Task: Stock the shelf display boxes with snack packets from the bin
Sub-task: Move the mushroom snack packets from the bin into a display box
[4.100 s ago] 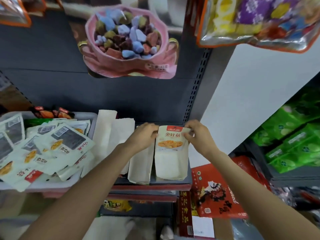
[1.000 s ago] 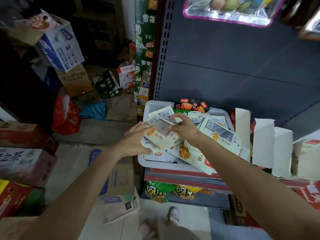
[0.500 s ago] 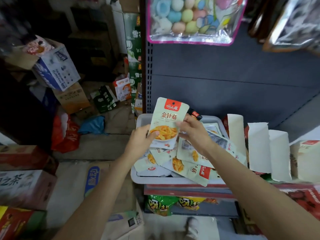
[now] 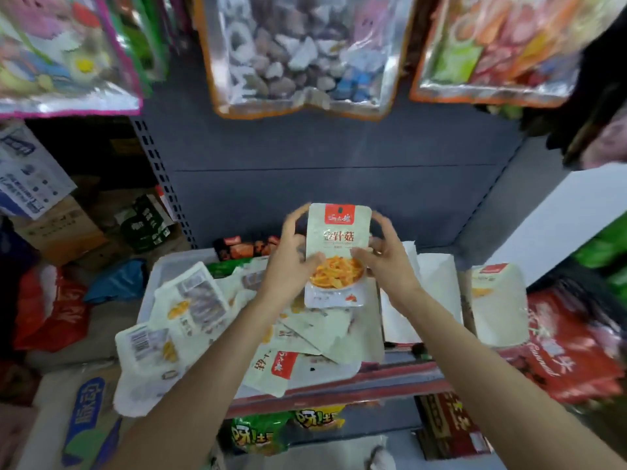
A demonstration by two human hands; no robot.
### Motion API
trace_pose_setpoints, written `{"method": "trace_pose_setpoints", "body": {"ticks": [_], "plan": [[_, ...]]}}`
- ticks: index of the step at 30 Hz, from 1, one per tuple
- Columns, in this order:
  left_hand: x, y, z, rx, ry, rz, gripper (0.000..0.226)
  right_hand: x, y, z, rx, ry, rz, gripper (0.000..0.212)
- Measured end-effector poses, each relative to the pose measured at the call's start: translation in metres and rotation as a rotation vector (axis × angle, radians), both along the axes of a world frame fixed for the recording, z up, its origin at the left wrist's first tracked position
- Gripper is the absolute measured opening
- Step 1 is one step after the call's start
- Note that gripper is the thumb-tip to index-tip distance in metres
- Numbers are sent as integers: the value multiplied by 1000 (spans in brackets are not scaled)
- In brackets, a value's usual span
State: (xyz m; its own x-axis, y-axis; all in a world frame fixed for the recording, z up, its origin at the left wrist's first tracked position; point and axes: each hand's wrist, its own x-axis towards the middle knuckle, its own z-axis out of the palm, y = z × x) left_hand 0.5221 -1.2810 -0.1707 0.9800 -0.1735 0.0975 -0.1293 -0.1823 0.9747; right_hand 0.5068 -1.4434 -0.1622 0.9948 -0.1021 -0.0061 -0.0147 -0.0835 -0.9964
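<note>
Packets fill most of the head view: a pale snack packet (image 4: 336, 256) with a red label at its top and a picture of yellow strips low on its front stands upright between both hands, raised above the bin (image 4: 159, 269). The left hand (image 4: 288, 266) grips its left edge, thumb curled onto the front near the picture and fingers wrapped behind the upper corner; the right hand (image 4: 386, 262) pinches the right edge in the same way, thumb on the front and fingers curled behind. The bin, a light plastic tub on the shelf, is heaped with loose packets (image 4: 190, 300) of the same pale kind, some face down with barcodes up, several spilling over its near rim. At its far edge lie dark orange-and-red packets (image 4: 247, 247). Just right of the bin stand the display boxes (image 4: 431, 293), open white cartons in a row; the rightmost display box (image 4: 498, 300) holds an upright packet whose red top shows. A red carton (image 4: 570, 351) lies further right. Large clear bags of sweets (image 4: 298, 56) hang overhead against the dark shelf back (image 4: 322, 184). Green and yellow snack bags (image 4: 288, 429) sit on the shelf below, and cardboard cartons (image 4: 61, 232) are piled on the floor at left.
</note>
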Motion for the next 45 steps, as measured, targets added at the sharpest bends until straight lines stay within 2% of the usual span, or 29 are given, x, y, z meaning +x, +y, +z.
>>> {"method": "trace_pose_setpoints", "body": {"ticks": [5, 12, 15, 18, 22, 26, 34, 45], "plan": [[13, -86, 0, -24, 63, -9, 80, 14, -89, 1, -65, -30, 23, 70], [28, -173, -4, 74, 31, 76, 72, 27, -179, -1, -101, -17, 27, 53], [33, -203, -5, 80, 50, 39, 69, 28, -200, -3, -91, 0, -94, 48], [35, -230, -6, 98, 59, -27, 64, 26, -219, -4, -166, 9, -224, 37], [34, -259, -10, 118, 32, -107, 62, 18, -247, -9, -262, 5, -294, 24], [24, -284, -15, 210, -38, -136, 60, 1, -273, -16, -307, -1, -338, 22], [6, -313, -21, 481, -214, -45, 45, -15, -318, -26, -375, -2, -249, 20], [-19, -335, -33, 581, -209, 112, 39, -9, -356, -43, -534, -77, -5, 22]]}}
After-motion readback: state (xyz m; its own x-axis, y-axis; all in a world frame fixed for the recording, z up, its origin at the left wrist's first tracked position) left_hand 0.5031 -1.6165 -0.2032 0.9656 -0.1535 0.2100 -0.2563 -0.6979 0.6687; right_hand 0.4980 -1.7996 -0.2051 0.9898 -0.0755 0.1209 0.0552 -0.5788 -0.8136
